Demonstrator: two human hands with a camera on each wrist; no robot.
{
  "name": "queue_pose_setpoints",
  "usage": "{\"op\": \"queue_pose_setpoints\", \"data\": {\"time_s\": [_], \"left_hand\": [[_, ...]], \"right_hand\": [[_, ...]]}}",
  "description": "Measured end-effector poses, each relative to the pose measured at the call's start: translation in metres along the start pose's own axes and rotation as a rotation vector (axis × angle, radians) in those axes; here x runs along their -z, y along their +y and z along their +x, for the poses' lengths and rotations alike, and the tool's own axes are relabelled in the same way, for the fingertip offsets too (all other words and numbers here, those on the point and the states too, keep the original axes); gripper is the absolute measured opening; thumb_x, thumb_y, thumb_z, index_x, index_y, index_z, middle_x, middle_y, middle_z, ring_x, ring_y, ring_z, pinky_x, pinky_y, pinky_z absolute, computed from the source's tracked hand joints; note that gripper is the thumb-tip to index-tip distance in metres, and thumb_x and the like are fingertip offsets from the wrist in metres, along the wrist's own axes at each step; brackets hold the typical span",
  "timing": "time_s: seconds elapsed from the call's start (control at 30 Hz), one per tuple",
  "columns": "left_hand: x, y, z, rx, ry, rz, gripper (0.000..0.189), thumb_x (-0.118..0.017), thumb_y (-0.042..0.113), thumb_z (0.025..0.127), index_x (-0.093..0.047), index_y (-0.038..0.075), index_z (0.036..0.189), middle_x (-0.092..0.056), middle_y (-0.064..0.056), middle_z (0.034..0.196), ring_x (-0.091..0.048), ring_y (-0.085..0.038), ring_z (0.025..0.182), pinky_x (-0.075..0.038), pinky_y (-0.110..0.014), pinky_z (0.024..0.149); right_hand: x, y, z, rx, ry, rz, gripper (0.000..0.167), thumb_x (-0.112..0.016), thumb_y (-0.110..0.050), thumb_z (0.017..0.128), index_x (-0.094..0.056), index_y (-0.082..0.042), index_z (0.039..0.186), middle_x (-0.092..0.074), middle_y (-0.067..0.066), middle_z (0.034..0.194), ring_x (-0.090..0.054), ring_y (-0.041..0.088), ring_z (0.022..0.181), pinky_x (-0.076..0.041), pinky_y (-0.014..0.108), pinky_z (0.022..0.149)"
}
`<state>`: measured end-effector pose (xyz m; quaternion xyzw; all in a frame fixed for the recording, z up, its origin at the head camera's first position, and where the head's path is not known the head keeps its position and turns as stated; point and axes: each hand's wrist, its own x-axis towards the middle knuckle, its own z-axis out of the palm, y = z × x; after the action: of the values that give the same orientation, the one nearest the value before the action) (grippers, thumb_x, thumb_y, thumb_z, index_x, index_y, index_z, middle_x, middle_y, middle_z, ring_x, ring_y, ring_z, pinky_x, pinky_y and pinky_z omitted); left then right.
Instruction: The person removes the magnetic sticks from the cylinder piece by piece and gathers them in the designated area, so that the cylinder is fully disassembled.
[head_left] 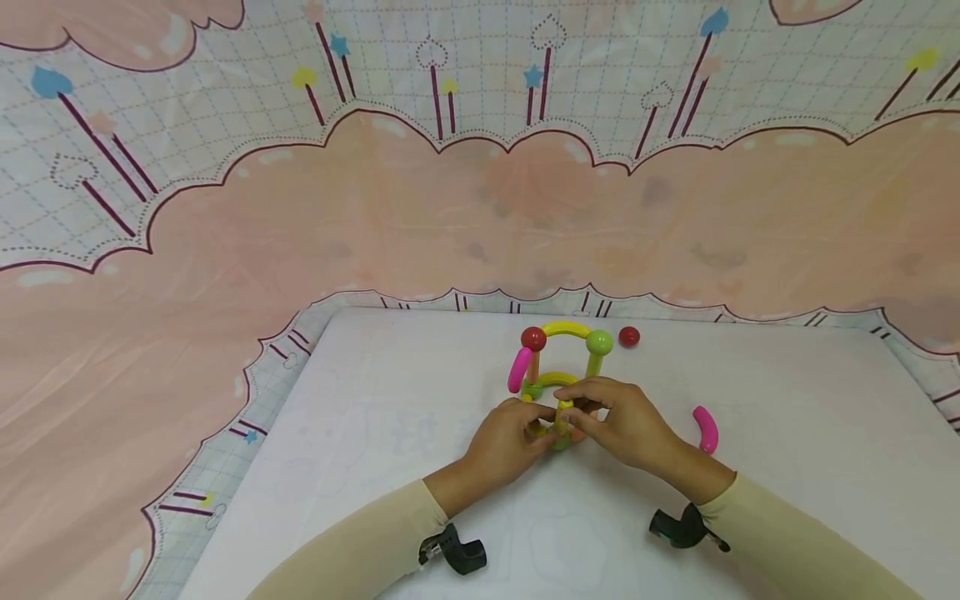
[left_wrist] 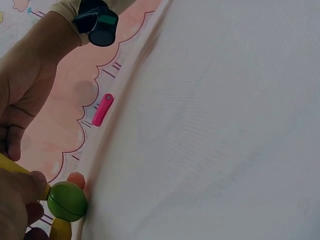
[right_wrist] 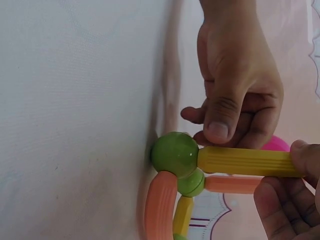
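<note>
A frame of coloured toy building sticks and balls stands on the white table, with a red ball [head_left: 533, 339] and a light green ball [head_left: 599, 342] on top. At its front, an upright yellow stick [right_wrist: 245, 161] rises from a green ball [right_wrist: 175, 154]. My right hand [head_left: 626, 423] pinches the stick's upper end between thumb and fingers. My left hand [head_left: 510, 442] curls in from the other side, thumb on the yellow stick close to the green ball [left_wrist: 67, 201] in the left wrist view. An orange curved stick [right_wrist: 161, 205] joins this ball too.
A loose red ball [head_left: 629, 337] lies behind the frame, to the right. One pink curved stick [head_left: 706, 429] lies beside my right wrist; another pink stick [head_left: 519, 370] is at the frame's left. A patterned cloth [head_left: 480, 217] hangs behind the white table [head_left: 337, 400].
</note>
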<state>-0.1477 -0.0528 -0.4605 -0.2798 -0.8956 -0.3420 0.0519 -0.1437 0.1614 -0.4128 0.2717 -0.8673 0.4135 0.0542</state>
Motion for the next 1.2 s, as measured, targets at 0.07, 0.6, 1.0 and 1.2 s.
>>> {"op": "queue_pose_setpoints", "data": {"time_s": [0.07, 0.6, 1.0, 1.2], "left_hand": [[-0.0008, -0.0008, -0.0004, 0.004, 0.013, 0.029, 0.032, -0.085, 0.024, 0.087, -0.077, 0.011, 0.115, -0.075, 0.004, 0.100, -0.056, -0.009, 0.083, -0.047, -0.018, 0.069], [-0.0078, -0.0071, 0.0018, 0.046, -0.098, -0.059, 0.032, -0.085, 0.026, 0.087, -0.078, 0.014, 0.115, -0.074, 0.011, 0.099, -0.059, -0.001, 0.079, -0.048, -0.017, 0.068], [-0.0082, -0.0090, 0.0053, 0.069, -0.109, -0.058, 0.026, -0.086, 0.028, 0.086, -0.081, 0.016, 0.108, -0.070, 0.016, 0.082, -0.050, 0.001, 0.066, -0.040, -0.018, 0.056], [-0.0067, -0.0073, 0.0063, 0.091, -0.126, -0.062, 0.028, -0.086, 0.029, 0.085, -0.082, 0.016, 0.110, -0.070, 0.017, 0.081, -0.050, 0.000, 0.067, -0.039, -0.018, 0.055]], "right_hand": [[-0.0004, 0.0002, 0.0000, -0.006, 0.000, -0.001, 0.035, -0.084, -0.006, 0.084, -0.076, -0.016, 0.117, -0.068, -0.010, 0.097, -0.062, 0.009, 0.080, -0.054, 0.024, 0.063], [-0.0007, -0.0001, 0.0011, -0.012, 0.002, 0.000, 0.035, -0.084, -0.006, 0.083, -0.076, -0.015, 0.116, -0.070, -0.008, 0.101, -0.064, 0.009, 0.082, -0.056, 0.025, 0.065], [0.0002, 0.0008, 0.0020, 0.028, 0.029, -0.039, 0.035, -0.085, -0.005, 0.083, -0.077, -0.012, 0.116, -0.072, -0.005, 0.105, -0.064, 0.011, 0.083, -0.056, 0.024, 0.065], [0.0019, 0.0029, 0.0023, 0.016, 0.024, -0.067, 0.034, -0.084, -0.005, 0.084, -0.077, -0.012, 0.117, -0.073, -0.002, 0.109, -0.066, 0.013, 0.087, -0.057, 0.024, 0.068]]}}
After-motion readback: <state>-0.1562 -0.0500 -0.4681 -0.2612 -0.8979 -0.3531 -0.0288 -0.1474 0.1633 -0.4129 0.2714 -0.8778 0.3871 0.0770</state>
